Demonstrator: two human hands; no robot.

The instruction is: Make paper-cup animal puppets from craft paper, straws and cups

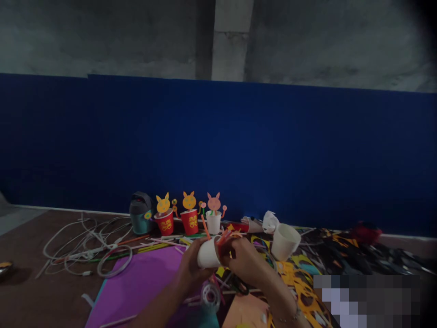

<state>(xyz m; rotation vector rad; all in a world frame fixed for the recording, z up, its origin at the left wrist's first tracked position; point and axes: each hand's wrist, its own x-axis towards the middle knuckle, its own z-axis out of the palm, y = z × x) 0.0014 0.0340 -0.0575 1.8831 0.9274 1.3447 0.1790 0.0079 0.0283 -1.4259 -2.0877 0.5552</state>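
Note:
My left hand (189, 265) is wrapped round a white paper cup (207, 255), tilted on its side with the mouth toward my right hand. An orange strip (205, 227) sticks up beside the cup. My right hand (243, 260) is closed at the cup's mouth, its fingers on a red-orange thing (223, 242) too blurred to name. Behind the hands stand two red paper cups (165, 223) with orange paper cat heads (189, 202) and one upright white cup (213, 222) with a pink paper head (214, 202).
Purple paper sheets (146, 278) lie at left, beyond them tangled white cable (85, 241) and a teal-grey container (141, 214). A roll of clear tape (210, 295) is below my hands. At right are a large white cup (286, 241), crumpled paper (270, 222) and orange paper scraps (303, 289).

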